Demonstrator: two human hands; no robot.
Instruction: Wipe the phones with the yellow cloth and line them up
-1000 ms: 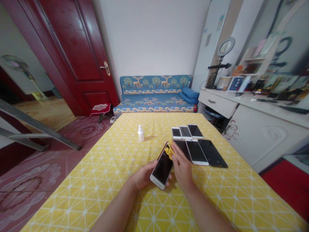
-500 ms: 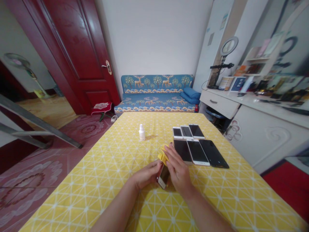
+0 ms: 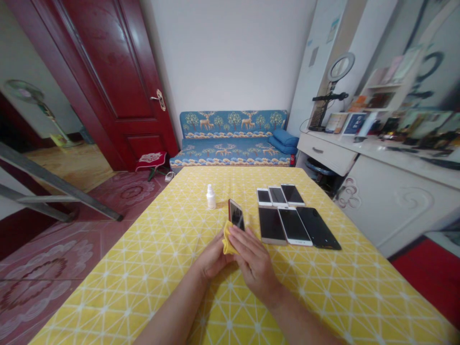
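A smartphone with a dark screen and a reddish edge stands tilted above my hands, its lower end hidden behind my fingers. My left hand grips a crumpled yellow cloth against that lower end. My right hand pinches the phone's lower end from the other side. Beyond my hands, several other smartphones lie flat in two rows, the far row and the near row. A small white dropper bottle stands left of them on the yellow patterned tablecloth.
A blue sofa lies past the far table edge. A white dresser with a ring light stands on the right. A dark red door stands open on the left, and a metal ladder leans low beside the table.
The phone has moved from lying low in my hands to standing tilted up above them. The yellow cloth has shifted to its lower end, and my hands have come closer together.
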